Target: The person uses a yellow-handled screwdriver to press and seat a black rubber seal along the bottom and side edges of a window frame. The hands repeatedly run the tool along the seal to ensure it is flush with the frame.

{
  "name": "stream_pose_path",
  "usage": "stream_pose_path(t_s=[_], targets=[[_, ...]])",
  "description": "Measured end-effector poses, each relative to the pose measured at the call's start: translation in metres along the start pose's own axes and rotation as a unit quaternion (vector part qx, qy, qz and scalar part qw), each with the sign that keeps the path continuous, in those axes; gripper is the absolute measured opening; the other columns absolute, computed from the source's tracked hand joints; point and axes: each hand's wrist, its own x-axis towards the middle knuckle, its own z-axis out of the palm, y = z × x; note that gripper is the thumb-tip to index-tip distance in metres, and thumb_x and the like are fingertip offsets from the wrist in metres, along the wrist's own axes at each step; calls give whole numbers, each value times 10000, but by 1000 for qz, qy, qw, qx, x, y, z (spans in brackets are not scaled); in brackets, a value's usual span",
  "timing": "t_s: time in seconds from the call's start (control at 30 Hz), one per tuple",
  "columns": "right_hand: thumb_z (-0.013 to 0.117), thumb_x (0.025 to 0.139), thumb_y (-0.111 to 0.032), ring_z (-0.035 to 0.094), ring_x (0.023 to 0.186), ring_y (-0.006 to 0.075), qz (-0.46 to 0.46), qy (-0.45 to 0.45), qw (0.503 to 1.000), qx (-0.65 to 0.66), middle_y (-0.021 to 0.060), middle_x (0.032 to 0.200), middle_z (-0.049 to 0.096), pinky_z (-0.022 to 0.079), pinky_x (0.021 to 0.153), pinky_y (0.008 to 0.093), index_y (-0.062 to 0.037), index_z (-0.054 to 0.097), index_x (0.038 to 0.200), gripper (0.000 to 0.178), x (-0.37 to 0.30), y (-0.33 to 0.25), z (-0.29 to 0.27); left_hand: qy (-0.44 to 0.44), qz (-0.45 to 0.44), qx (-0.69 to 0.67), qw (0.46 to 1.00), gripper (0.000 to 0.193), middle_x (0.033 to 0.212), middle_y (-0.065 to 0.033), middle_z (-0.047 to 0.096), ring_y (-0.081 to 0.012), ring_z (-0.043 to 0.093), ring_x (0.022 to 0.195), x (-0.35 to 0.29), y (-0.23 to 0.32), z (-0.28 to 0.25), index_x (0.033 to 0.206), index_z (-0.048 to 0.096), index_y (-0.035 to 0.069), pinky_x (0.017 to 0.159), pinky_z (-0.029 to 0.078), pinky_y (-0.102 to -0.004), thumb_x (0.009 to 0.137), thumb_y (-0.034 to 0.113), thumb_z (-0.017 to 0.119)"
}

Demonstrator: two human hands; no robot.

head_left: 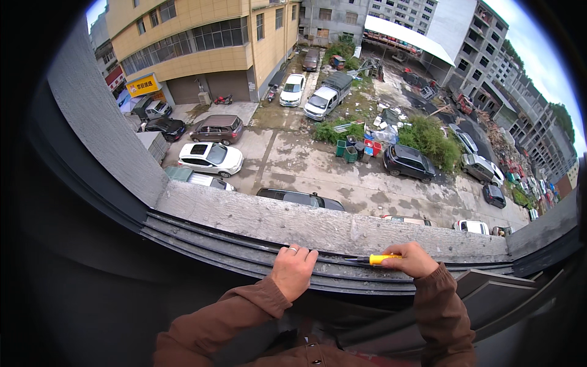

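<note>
A dark window track with several parallel rails runs across in front of me, dusty and gritty. My left hand, a ring on one finger, rests on this track with its fingers bent together over the outer rail. To the right, my right hand is closed round the yellow handle of a screwdriver. Its thin shaft points left along the track, toward my left hand. The tip lies low over the rails; whether it touches them I cannot tell.
Beyond the track lies a rough concrete sill, with an open drop past its outer edge. Far below are parked cars, among them a white car, and several bins. Grey panels stand at the lower right.
</note>
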Motion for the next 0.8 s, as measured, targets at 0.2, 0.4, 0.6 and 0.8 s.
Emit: stream_pose_path(t_s=[0.2,0.4,0.6,0.8], targets=[[728,889,-310,621,651,184,-19,-51,986,156,85,726,669,487,619,317,-36,733,1029,307,33,-11,33,8,-32,18,999,289,902,-115,645,-303,613,862,2,5,5,1013,651,32,761,474,-403,728,1,620],[703,918,-225,522,544,79,27,-96,955,280,24,652,607,401,501,245,2,723,962,232,42,-13,31,37,-101,-194,975,344,1029,-145,678,-359,634,957,24,6,-5,1097,655,31,862,502,-419,758,-28,653],[667,945,-219,370,465,10,64,-88,855,506,3,654,563,262,405,165,-20,665,1044,222,16,-21,-8,175,-119,-71,975,277,1025,-137,663,-348,625,971,31,-19,-24,1054,656,51,846,508,-420,781,11,637],[724,900,-227,560,597,76,29,-47,987,154,18,712,644,450,565,251,-32,728,1062,253,-13,3,-24,43,-74,67,994,114,862,-93,618,-301,609,875,-15,-16,-18,860,643,60,744,479,-406,752,38,670]])
